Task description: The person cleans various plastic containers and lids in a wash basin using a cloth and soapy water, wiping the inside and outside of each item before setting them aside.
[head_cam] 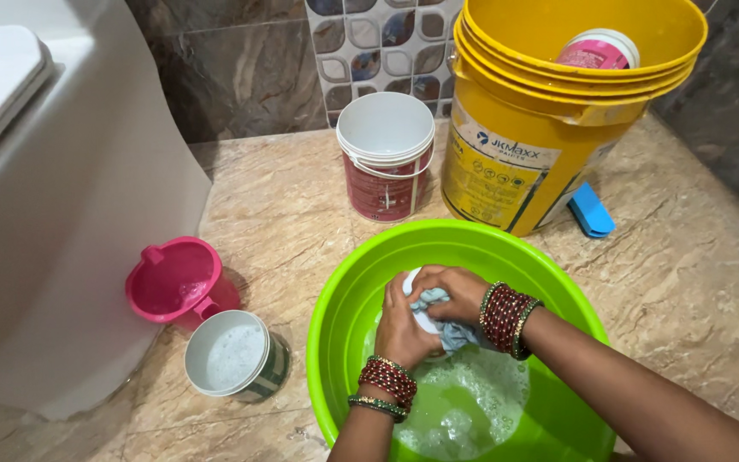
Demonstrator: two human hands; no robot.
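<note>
Both my hands are inside a bright green plastic basin (pixel 344 295) that holds soapy, foamy water (pixel 459 411). My left hand (pixel 404 329) and my right hand (pixel 455 291) are closed together on a wet, pale blue and white cloth (pixel 438 312), bunched between them just above the water. Red and green bangles sit on both wrists. Most of the cloth is hidden by my fingers.
A pink mug (pixel 173 278) and a small tub of white powder (pixel 233 355) stand left of the basin. Behind it are a white-and-red bucket (pixel 385 158), stacked yellow buckets (pixel 540 111) holding a pink container (pixel 599 50), and a blue object (pixel 590 210). A white toilet (pixel 53 188) fills the left.
</note>
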